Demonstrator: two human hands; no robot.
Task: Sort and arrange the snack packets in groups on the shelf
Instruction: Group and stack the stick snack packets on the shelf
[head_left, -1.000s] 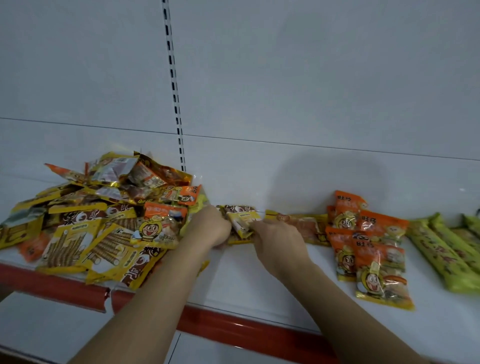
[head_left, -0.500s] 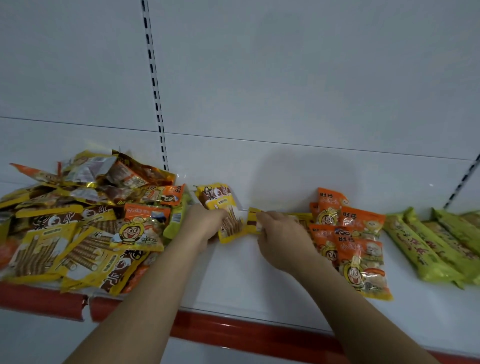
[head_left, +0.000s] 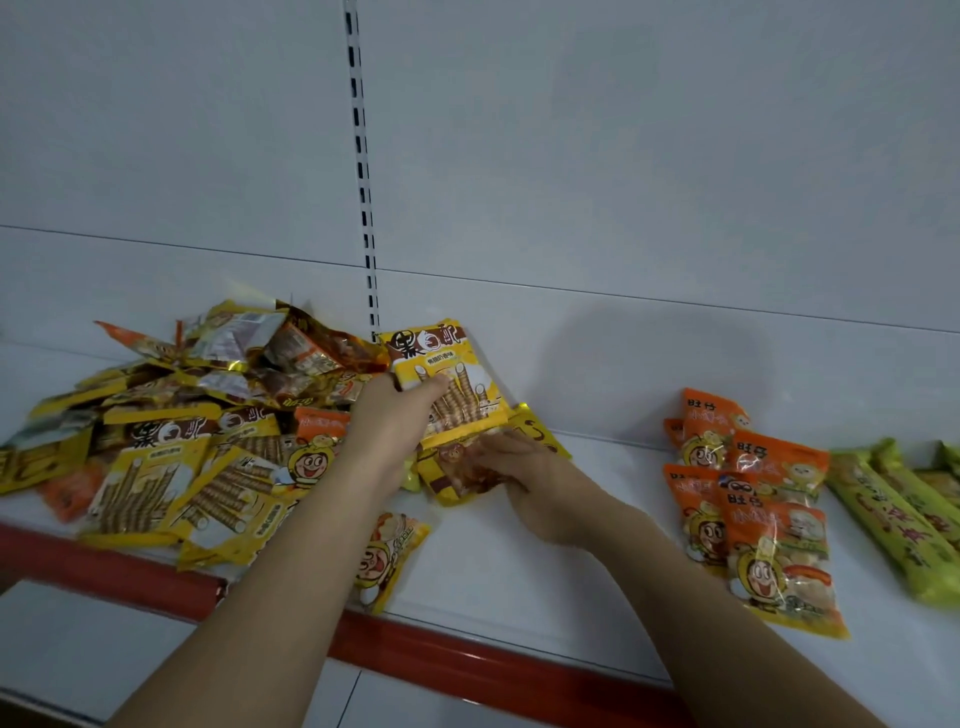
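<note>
Upright, yellow wafer packet (head_left: 447, 382), left hand (head_left: 387, 421) gripping

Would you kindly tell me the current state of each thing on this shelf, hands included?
Left hand: grips the wafer-roll packet, raised upright.
Right hand: pinches the yellow packets lying beneath it.
Mixed pile: unsorted, heaped on the left.
Orange packets: grouped, lying overlapped.
Green packets: grouped, side by side at the right.
Stray packet: lies alone near the shelf's red edge.
</note>
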